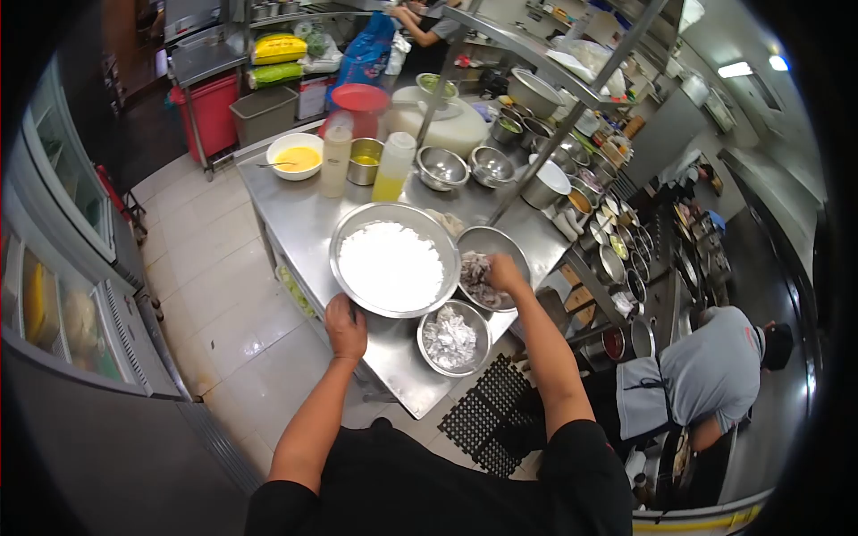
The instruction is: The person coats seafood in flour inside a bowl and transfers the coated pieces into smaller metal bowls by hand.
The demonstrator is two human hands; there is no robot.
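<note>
Your right fingers [493, 279] dip into the bowl of greyish pieces [491, 243], their grip hidden; your left fingers [345, 320] curl by the big bowl of white powder [394, 214], closure unclear. Steel table [413, 384], tiled floor [234, 295]; the room's edges fall into black.

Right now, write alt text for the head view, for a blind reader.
In a kitchen, a person's right hand reaches into a metal bowl of greyish pieces; the left hand is beside a larger bowl, its contents bright white. A third bowl shares the metal table.
</note>
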